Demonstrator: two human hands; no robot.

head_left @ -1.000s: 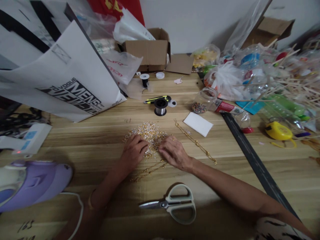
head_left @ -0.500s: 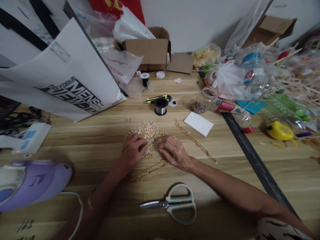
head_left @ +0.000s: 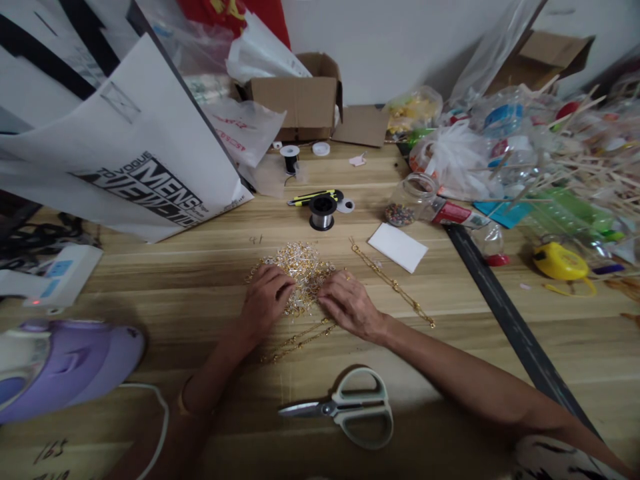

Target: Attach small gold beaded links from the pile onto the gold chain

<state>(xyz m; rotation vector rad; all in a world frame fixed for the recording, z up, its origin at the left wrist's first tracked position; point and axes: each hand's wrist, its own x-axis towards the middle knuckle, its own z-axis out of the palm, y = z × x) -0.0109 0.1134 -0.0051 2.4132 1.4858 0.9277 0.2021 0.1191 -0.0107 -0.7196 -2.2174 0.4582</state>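
Observation:
A loose pile of small gold and clear jewelry pieces (head_left: 300,263) lies on the wooden table between my two hands. At its left edge my left hand (head_left: 267,293) is closed, thumb and fingers pressed together; what they hold is too small to name. My right hand (head_left: 347,300) rests at the pile's right edge with curled fingers, and their tips are partly hidden. Just below the hands lies a gold chain (head_left: 300,341), its upper end near my right hand. Another gold chain (head_left: 393,283) stretches across the table to the right.
Scissors (head_left: 345,407) lie in front of me. Beyond the pile are a wire spool (head_left: 323,212), a yellow-black cutter (head_left: 305,198) and a white card (head_left: 397,247). A bead jar (head_left: 410,200) stands back right, a purple iron (head_left: 70,367) left, a yellow tape measure (head_left: 560,260) right.
My left hand has shifted slightly, its fingers drawing closer together over the pile's edge. My right hand stays almost still.

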